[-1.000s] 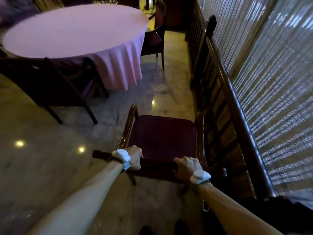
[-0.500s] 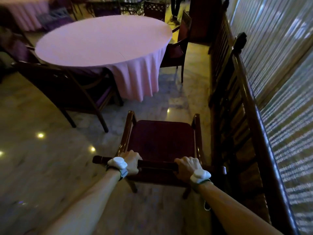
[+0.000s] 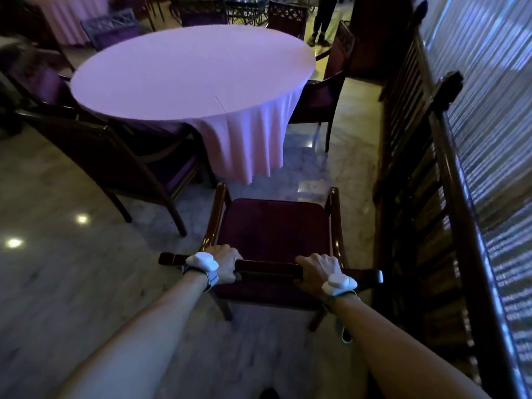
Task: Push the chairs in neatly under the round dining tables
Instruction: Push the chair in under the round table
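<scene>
A dark wooden armchair (image 3: 273,226) with a maroon seat stands right in front of me, facing a round table (image 3: 190,73) draped in a pink cloth. My left hand (image 3: 226,264) and my right hand (image 3: 318,269) both grip the chair's top back rail, one near each end. The chair's front edge sits a short way from the hanging cloth, its seat fully in the open. Another armchair (image 3: 123,159) stands at the table's left, its seat partly under the cloth. A third chair (image 3: 328,93) stands at the table's right side.
A dark wooden railing (image 3: 437,174) runs close along the right, with window blinds behind it. More chairs (image 3: 115,27) and another pink-clothed table (image 3: 72,15) stand at the back left. A person's legs (image 3: 322,21) show at the far end. The floor is glossy marble.
The chair and I have moved forward toward the round table, which now sits nearer and more central. Both hands keep their grip on the back rail.
</scene>
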Tool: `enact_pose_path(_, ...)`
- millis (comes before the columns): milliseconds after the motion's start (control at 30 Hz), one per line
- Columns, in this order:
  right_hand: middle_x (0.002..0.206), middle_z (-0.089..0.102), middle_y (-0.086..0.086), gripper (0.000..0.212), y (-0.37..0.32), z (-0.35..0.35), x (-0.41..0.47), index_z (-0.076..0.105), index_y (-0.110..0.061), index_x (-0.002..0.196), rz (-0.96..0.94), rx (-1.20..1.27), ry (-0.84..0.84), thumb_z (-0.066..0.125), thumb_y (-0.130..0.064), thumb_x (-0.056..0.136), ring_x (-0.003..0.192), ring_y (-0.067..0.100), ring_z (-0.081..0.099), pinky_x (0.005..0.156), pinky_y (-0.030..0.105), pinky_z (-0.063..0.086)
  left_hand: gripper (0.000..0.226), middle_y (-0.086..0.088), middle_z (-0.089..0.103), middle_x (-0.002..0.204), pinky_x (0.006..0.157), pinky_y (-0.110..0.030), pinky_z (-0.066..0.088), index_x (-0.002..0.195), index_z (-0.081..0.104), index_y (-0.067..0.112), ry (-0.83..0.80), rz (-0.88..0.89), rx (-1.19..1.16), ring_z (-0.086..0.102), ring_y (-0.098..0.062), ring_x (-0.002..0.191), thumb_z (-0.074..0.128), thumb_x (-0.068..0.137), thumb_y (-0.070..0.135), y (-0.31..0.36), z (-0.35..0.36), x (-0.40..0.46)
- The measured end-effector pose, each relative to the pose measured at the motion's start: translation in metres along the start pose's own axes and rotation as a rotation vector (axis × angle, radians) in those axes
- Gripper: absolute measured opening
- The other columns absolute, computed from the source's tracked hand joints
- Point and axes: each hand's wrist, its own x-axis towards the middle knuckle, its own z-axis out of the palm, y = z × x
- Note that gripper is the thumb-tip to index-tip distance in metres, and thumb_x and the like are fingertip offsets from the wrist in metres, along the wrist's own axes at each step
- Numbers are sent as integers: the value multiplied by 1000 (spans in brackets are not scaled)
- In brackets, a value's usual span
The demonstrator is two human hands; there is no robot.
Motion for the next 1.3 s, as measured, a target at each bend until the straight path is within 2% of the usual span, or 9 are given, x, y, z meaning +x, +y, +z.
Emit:
enact_pose_path(200,105,68,2,33,25,-22,75,57,-26,113,27,18,-5,58,-49,89,99,28,66,76,35,45,9,12,64,70,63,-29,53,65,58,43,-8,12,2,67,-15,73,67,67,43,-22,-42,68)
enact_pose_path(467,107,68,0,34,58,-48,157,55,-28,117,8,-6,-10,58,-50,90,99,27,66,82,38,51,15,11,66,68,64,-33,56,80,67,34,-6,25,-7,66,-14,70,68,67,42,-43,-86,147)
enact_pose_path(567,104,68,0,33,78,-60,196,56,-28,113,-6,-10,1,59,-50,89,97,26,66,81,38,51,8,12,63,67,64,-32,54,73,64,38,16,13,-7,67,-14,72,69,68,42,-49,-105,183)
enact_pose_path(667,101,68,-1,31,100,-74,236,57,-29,112,-31,-20,13,58,-51,89,94,26,67,76,36,47,11,11,62,65,61,-31,51,63,59,38,1,-28,-23,66,-16,70,67,67,44,-51,-127,218)
enact_pose_path(867,101,69,-1,30,144,-102,317,57,-31,114,-111,-32,9,59,-47,89,93,24,67,70,33,43,12,12,64,67,67,-33,54,61,59,38,12,-116,-68,67,-16,73,68,68,44,-56,-164,290)
enact_pose_path(967,101,69,0,29,171,-118,359,58,-31,114,-157,-44,0,60,-46,88,94,26,67,70,33,42,11,11,66,69,66,-31,53,67,63,37,20,-161,-86,66,-15,73,69,69,45,-55,-183,325)
enact_pose_path(1067,102,68,0,30,199,-135,402,57,-31,116,-220,-55,-27,60,-44,89,95,26,67,73,35,46,19,13,67,70,69,-32,55,84,71,39,35,-216,-123,66,-12,73,70,69,50,-53,-200,360)
enact_pose_path(1300,102,70,2,33,257,-169,490,58,-32,121,-347,-97,-71,59,-40,89,93,29,67,71,35,45,27,14,69,74,78,-33,55,93,72,42,78,-300,-155,68,-11,79,68,69,54,-49,-230,437)
